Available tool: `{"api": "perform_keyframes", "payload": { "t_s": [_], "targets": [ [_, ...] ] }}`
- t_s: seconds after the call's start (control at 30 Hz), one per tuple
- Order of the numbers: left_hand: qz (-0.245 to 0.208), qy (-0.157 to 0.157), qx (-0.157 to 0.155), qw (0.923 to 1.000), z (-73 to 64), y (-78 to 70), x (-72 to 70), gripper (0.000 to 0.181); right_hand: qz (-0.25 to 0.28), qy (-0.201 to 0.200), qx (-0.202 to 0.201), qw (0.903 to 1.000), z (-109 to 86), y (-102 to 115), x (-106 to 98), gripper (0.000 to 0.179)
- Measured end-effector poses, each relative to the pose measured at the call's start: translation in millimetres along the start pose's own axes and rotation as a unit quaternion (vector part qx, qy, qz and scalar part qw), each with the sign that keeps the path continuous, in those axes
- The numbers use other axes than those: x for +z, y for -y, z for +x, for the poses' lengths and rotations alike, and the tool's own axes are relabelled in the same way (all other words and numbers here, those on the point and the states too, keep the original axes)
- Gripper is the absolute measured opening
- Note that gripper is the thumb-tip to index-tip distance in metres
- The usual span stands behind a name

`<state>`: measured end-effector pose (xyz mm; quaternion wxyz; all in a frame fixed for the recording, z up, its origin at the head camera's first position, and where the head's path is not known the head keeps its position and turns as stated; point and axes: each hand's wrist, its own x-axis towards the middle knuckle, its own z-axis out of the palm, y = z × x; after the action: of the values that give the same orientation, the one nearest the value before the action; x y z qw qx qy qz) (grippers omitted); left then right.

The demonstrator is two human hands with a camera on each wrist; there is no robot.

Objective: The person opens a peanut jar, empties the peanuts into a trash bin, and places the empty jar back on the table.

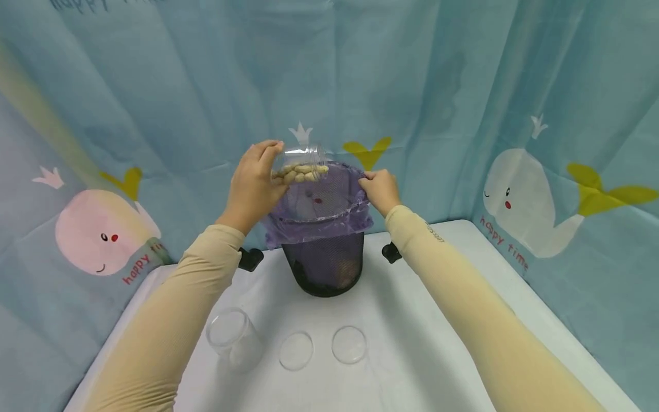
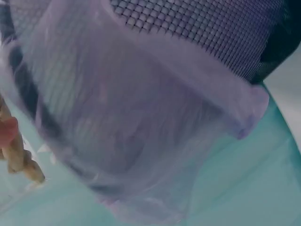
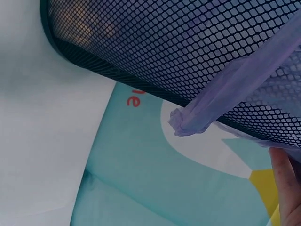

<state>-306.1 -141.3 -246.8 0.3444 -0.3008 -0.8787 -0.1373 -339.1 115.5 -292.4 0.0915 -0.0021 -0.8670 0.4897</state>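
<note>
My left hand (image 1: 255, 182) grips a clear jar (image 1: 302, 155) tipped on its side, its mouth facing right over the bin's opening. Unshelled peanuts (image 1: 300, 173) lie along the jar's lower side; some of these peanuts (image 2: 21, 162) show at the left of the left wrist view. Below stands a black mesh bin (image 1: 329, 266), lined with a purple trash bag (image 1: 324, 229) folded over its rim. At the rim's right side, my right hand (image 1: 382, 190) pinches the bag's edge. One finger (image 3: 283, 181) of it shows in the right wrist view.
On the white table (image 1: 391, 355) stands a second clear jar (image 1: 238, 343), at the front left. Two clear round lids (image 1: 296, 351) lie near it. Black clamps (image 1: 250, 259) sit at the table's back edge. A blue printed curtain (image 1: 437, 68) surrounds the table.
</note>
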Motion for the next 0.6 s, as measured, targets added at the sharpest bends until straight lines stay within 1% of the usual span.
{"api": "perform_keyframes", "payload": {
  "t_s": [0.07, 0.17, 0.2, 0.23, 0.3, 0.37, 0.43, 0.53, 0.57, 0.6],
  "targets": [
    [0.010, 0.015, 0.002, 0.9998, -0.7, 0.2, -0.5, 0.061, 0.002, -0.003, -0.004, 1.0000, 0.1, 1.9, 0.2, 0.037],
    [0.024, 0.050, 0.020, 0.9982, -2.3, 0.7, 0.0, 0.059, 0.002, -0.009, -0.002, 1.0000, 1.5, 4.9, -0.2, 0.037],
    [0.026, 0.054, 0.023, 0.9979, -2.2, 0.5, -0.4, 0.058, 0.003, -0.008, -0.001, 1.0000, 1.7, 5.5, -0.5, 0.037],
    [0.028, 0.048, 0.029, 0.9981, -1.3, 0.2, -1.5, 0.058, 0.005, -0.008, 0.001, 1.0000, 2.1, 5.6, -0.8, 0.037],
    [0.033, 0.021, 0.033, 0.9987, 1.6, 0.0, -4.6, 0.059, 0.008, -0.011, 0.001, 0.9999, 2.6, 5.7, -1.5, 0.037],
    [0.038, 0.009, 0.038, 0.9985, 3.9, -0.6, -7.8, 0.058, 0.009, -0.013, -0.001, 0.9999, 2.4, 5.3, -1.2, 0.037],
    [0.045, 0.013, 0.044, 0.9979, 4.8, -0.3, -9.1, 0.058, 0.007, -0.014, 0.001, 0.9999, 2.0, 4.8, 0.1, 0.037],
    [0.053, 0.053, 0.048, 0.9960, 2.1, 0.0, -8.8, 0.059, 0.004, -0.010, 0.006, 0.9999, 1.4, 4.6, 2.1, 0.038],
    [0.051, 0.057, 0.047, 0.9959, 1.3, 0.1, -8.9, 0.061, 0.005, -0.007, 0.008, 0.9999, 1.3, 4.5, 2.2, 0.038],
    [0.049, 0.050, 0.045, 0.9965, 1.1, 0.4, -9.4, 0.062, 0.005, -0.004, 0.009, 0.9999, 1.4, 4.4, 2.2, 0.039]
  ]
}}
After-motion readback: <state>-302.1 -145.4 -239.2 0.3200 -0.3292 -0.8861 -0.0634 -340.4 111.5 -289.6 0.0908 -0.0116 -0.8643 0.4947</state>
